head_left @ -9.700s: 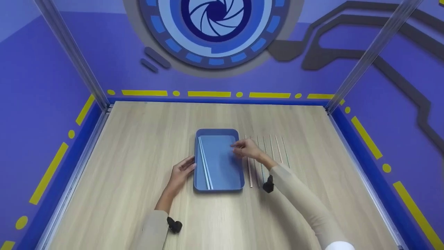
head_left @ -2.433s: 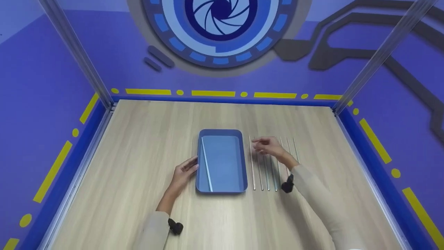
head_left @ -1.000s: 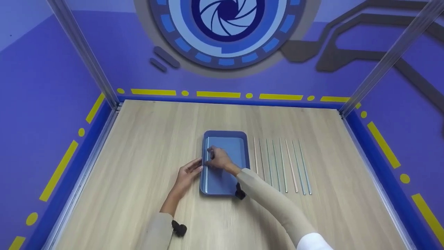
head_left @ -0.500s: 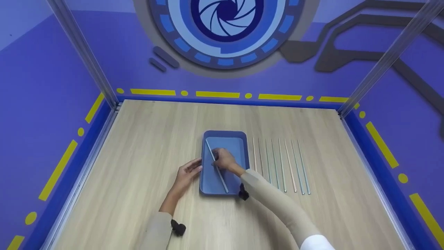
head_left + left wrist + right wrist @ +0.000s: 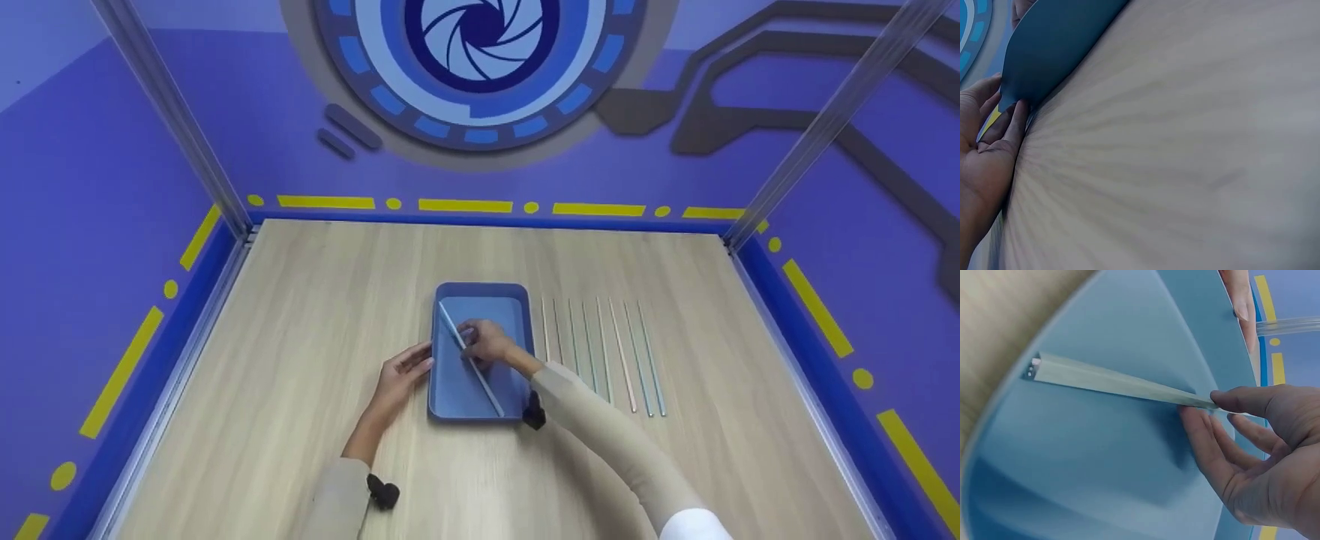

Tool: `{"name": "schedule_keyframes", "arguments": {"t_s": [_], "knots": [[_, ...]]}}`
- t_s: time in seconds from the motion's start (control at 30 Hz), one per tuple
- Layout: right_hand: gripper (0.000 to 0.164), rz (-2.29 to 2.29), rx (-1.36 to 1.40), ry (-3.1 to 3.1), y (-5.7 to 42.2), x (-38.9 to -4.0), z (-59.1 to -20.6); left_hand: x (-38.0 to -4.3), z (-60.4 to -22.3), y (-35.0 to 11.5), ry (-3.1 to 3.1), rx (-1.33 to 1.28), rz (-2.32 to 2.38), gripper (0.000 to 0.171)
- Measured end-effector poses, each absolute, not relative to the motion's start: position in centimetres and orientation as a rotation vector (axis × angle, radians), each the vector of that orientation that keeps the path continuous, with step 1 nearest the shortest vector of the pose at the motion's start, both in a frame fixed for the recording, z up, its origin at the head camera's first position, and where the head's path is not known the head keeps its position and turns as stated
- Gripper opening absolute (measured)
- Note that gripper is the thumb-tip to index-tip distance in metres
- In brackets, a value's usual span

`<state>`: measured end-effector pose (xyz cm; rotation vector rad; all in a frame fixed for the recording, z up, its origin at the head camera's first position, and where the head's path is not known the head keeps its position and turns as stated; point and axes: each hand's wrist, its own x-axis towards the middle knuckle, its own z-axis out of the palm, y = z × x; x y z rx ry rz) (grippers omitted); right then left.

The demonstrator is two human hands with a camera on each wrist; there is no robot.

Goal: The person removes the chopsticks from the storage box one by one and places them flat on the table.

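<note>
In the head view my right hand [image 5: 489, 345] is inside a blue rectangular tray [image 5: 481, 289], pinching a pale chopstick [image 5: 486, 386] near its middle. The chopstick slants across the tray, its far end by the left wall and its near end by the front right. Up close in the right wrist view, the chopstick [image 5: 1106, 379] is pale green with a squarish silver butt end; thumb and fingertips of my right hand [image 5: 1264, 467] meet on it. My left hand [image 5: 397, 379] rests against the tray's left side, fingers extended, as the left wrist view also shows.
Several thin chopsticks [image 5: 622, 352] in pinkish, green and blue tones lie side by side on the wooden table [image 5: 330, 315] right of the tray. My right forearm hides some near ends. Purple-blue walls [image 5: 210, 112] enclose the table at the back and sides.
Two chopsticks lay in the tray at first, later one. My right hand moved from over the row into the tray and took that chopstick, swinging its near end right. Left hand stayed at the tray.
</note>
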<state>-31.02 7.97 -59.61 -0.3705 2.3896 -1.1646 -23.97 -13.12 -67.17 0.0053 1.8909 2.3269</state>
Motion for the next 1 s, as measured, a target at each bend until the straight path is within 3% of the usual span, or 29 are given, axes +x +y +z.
{"name": "schedule_keyframes", "arguments": {"t_s": [1.0], "knots": [[0.058, -1.574, -0.079, 2.115, 12.2, -31.3, -59.6, -23.9, -67.1, -13.1, 1.884, -0.012, 2.344, 0.049]]}}
